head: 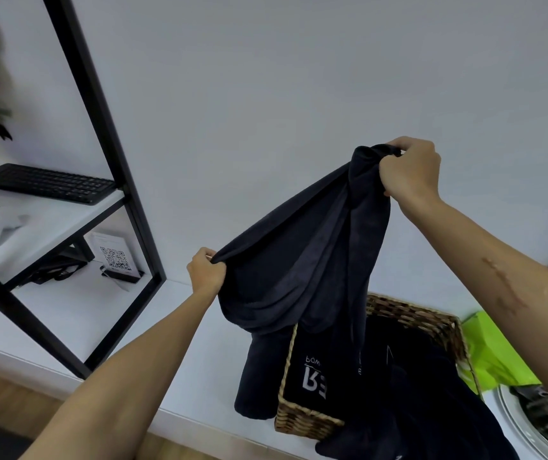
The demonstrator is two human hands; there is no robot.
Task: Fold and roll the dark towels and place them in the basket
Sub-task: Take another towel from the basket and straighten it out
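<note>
Wicker basket (pixel 411 315) nearest, dark cloth heaped inside; dark towel (pixel 302 260) held up above it, lower end draping over basket rim; left hand (pixel 207 272) pinches one corner, right hand (pixel 410 171) grips bunched top edge higher; keyboard (pixel 43 184) on shelf beyond

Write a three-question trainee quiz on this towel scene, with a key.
1. True or false: the left hand and right hand both grip the lifted dark blue towel.
2. Which hand is higher? A) left B) right
3. Fill in: under the towel stands a woven wicker ____ holding more dark towels.

Key: 1 true; 2 B; 3 basket.
</note>
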